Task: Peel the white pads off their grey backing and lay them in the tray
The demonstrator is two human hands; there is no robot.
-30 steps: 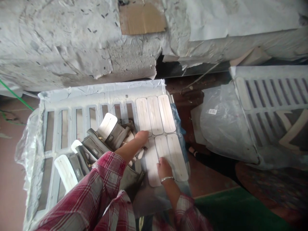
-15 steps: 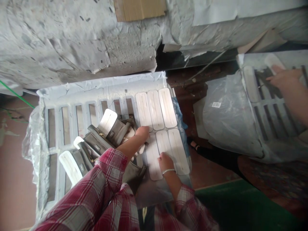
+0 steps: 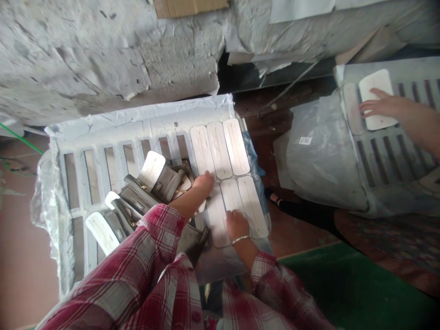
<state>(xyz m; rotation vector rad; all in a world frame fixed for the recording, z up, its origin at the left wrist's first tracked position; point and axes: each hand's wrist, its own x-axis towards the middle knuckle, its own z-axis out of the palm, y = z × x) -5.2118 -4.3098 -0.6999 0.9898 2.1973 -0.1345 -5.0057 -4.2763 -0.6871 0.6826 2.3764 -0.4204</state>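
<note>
A wide, pale-grey slatted rack with a white-wrapped far edge (image 3: 137, 123) stands before a person in a checked shirt. Across its middle lies a heap of grey-brown, leather-look bags (image 3: 132, 200). At its right, white, round-cornered oblong panels (image 3: 237, 146) lie in two rows. The near row's leftmost panel (image 3: 216, 220) sits between both hands, its long axis running far to near. The left hand (image 3: 204, 182) is nearer its far end; the right hand (image 3: 238, 226) rests along its right edge. Both sets of fingers are curled; I cannot tell whether they grip.
</note>
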